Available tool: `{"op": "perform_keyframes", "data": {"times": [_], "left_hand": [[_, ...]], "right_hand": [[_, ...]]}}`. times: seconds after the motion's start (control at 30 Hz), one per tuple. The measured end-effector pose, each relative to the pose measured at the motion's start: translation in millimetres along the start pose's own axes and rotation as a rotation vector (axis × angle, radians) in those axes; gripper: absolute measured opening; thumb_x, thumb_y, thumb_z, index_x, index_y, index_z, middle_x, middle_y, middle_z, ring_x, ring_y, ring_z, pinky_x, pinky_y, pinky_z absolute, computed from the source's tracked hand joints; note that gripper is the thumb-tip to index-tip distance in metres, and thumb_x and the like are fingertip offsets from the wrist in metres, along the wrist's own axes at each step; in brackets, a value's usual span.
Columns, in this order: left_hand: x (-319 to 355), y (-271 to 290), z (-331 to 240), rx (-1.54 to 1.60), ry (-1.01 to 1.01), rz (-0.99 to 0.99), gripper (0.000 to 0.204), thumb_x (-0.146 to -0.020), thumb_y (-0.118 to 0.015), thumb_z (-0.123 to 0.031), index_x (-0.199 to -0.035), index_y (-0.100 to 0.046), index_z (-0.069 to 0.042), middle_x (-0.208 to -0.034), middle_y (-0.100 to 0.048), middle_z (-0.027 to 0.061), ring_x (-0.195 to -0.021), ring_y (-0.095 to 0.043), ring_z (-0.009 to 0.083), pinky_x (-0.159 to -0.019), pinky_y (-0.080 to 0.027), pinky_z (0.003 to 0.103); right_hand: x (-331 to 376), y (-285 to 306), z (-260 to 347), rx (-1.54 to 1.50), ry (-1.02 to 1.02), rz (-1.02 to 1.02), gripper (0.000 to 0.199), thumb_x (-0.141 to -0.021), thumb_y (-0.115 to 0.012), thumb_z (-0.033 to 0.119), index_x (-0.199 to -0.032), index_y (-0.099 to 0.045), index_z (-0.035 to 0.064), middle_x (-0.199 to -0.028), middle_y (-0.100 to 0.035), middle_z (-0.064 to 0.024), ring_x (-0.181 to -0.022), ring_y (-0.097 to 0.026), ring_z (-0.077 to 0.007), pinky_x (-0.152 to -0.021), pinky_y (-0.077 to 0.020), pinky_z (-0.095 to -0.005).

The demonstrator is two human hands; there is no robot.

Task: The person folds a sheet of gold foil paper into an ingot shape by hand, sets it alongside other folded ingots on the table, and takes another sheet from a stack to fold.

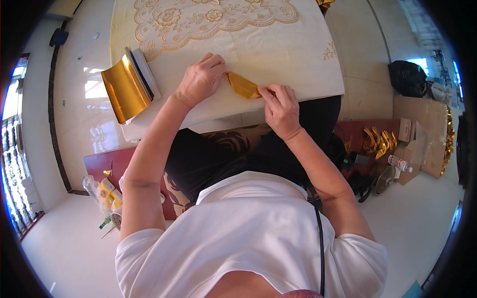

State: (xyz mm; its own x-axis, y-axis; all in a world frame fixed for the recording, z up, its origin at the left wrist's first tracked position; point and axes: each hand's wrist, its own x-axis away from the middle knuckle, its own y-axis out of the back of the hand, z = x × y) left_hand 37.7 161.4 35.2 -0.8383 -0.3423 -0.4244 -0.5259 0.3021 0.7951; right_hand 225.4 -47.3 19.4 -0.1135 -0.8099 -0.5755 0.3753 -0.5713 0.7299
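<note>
A piece of folded gold paper (243, 87) is stretched between my two hands, just above the near part of the cloth-covered table (288, 59). My left hand (202, 78) pinches its left end, fingers curled together. At the lower right end, my right hand (281, 107) grips the paper between thumb and fingers. To the left of my left hand lies a stack of shiny gold paper sheets (126, 89), its left part bending over the table's edge. Behind the stack a grey and white edge shows.
A red bench (99, 164) runs under me. Several folded gold pieces (380, 141), a plastic bottle (397, 163) and a round metal lid (384, 180) sit on its right. Cardboard (422, 131) stands beyond, near a black bag (408, 78). A yellow package (110, 192) is at the left.
</note>
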Motion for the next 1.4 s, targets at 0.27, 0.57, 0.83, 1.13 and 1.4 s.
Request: {"op": "perform_keyframes", "data": {"times": [0.27,0.57,0.83,1.13,1.4], "left_hand": [[7.1,3.0,-12.1,-0.008,-0.091,-0.018,0.011,-0.083,-0.075,-0.001,-0.094,-0.073,-0.001,-0.106,-0.071,0.0082,-0.101,-0.068,0.0303,-0.084,-0.061,0.041],[49.7,3.3,-48.9,0.023,-0.038,0.041,0.028,-0.083,-0.085,-0.019,-0.1,-0.07,-0.002,-0.115,-0.069,0.0122,-0.109,-0.066,0.0343,-0.094,-0.056,0.045],[77.6,-6.9,-65.5,-0.046,-0.027,-0.077,0.039,-0.078,-0.09,-0.012,-0.114,-0.075,-0.007,-0.111,-0.069,0.0092,-0.107,-0.067,0.0332,-0.092,-0.057,0.044],[72.0,-11.6,-74.3,0.196,0.216,-0.155,0.018,-0.083,-0.085,-0.003,-0.099,-0.079,-0.006,-0.087,-0.067,0.0088,-0.088,-0.066,0.0316,-0.079,-0.056,0.042],[74.9,-0.7,-73.2,0.854,0.686,0.02,0.01,-0.1,-0.076,-0.009,-0.1,-0.077,0.001,-0.087,-0.071,0.0028,-0.078,-0.063,0.0088,-0.074,-0.052,0.027]], "right_hand": [[14.0,6.8,4.2,-0.015,0.025,0.058,0.04,-0.082,-0.075,0.0,-0.121,-0.074,-0.001,-0.122,-0.065,-0.01,-0.109,-0.065,-0.0311,-0.093,-0.0522,-0.0443],[31.3,3.1,6.2,-0.056,0.075,0.018,0.035,-0.081,-0.078,-0.001,-0.115,-0.074,0.0022,-0.117,-0.066,-0.0087,-0.107,-0.066,-0.0301,-0.093,-0.0533,-0.0436],[32.4,4.9,8.5,-0.088,0.055,0.015,0.035,-0.08,-0.079,-0.007,-0.112,-0.073,0.0061,-0.111,-0.068,-0.0073,-0.104,-0.068,-0.0308,-0.093,-0.0553,-0.0431],[20.8,13.1,14.3,-0.208,-0.035,-0.017,0.025,-0.082,-0.084,0.002,-0.104,-0.073,0.0065,-0.096,-0.068,-0.0071,-0.096,-0.068,-0.0316,-0.09,-0.0545,-0.0437],[-1.5,33.6,11.5,-0.825,-0.629,0.264,0.013,-0.098,-0.08,0.01,-0.106,-0.079,-0.0005,-0.089,-0.074,-0.0022,-0.078,-0.068,-0.0086,-0.072,-0.0546,-0.0259]]}}
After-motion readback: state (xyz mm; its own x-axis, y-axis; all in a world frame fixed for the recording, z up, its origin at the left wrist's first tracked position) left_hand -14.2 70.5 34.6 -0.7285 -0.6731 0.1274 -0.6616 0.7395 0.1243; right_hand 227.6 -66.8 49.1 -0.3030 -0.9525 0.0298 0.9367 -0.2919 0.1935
